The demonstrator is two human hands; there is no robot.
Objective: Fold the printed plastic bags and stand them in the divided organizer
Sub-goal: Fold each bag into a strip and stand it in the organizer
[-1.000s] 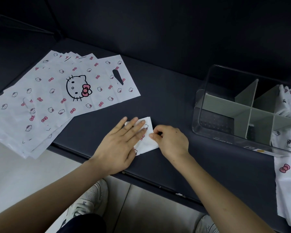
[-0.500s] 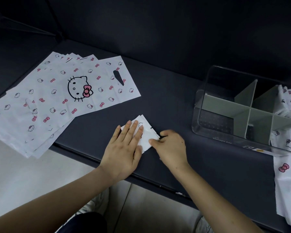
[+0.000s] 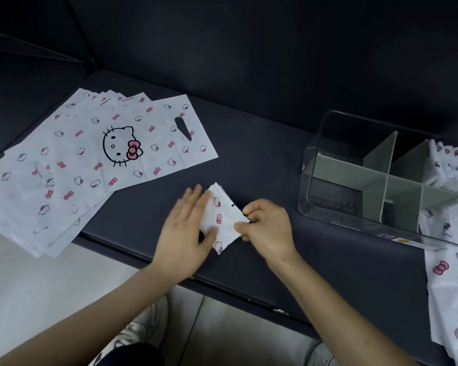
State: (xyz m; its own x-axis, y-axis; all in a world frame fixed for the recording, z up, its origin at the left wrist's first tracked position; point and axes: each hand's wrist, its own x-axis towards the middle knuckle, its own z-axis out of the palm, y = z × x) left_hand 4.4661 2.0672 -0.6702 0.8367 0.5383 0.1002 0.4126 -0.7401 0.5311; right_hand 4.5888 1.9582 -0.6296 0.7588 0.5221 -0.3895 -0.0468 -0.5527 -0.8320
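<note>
The folded bag (image 3: 222, 220) lay flat near the front edge of the tabletop (image 3: 262, 159), a small white packet. The left hand (image 3: 185, 228) was spread on its 9 o'clock half, fingers straight though blurred. The right hand (image 3: 267, 228) pinched its 3 o'clock corner between thumb and fingertips. The likeliest trouble was the slick plastic springing open: if the left hand lifted before that corner was tucked or creased, the layers would probably fan out and the fold be lost. Too hard a pull from the pinch could slide the packet out from under the palm, toward the edge at 6 o'clock. A loose packet would likely slump rather than stand in the organizer (image 3: 336, 223), which sat well apart at 3 o'clock. The stack (image 3: 90, 159) of flat bags lay at 10 o'clock.
</note>
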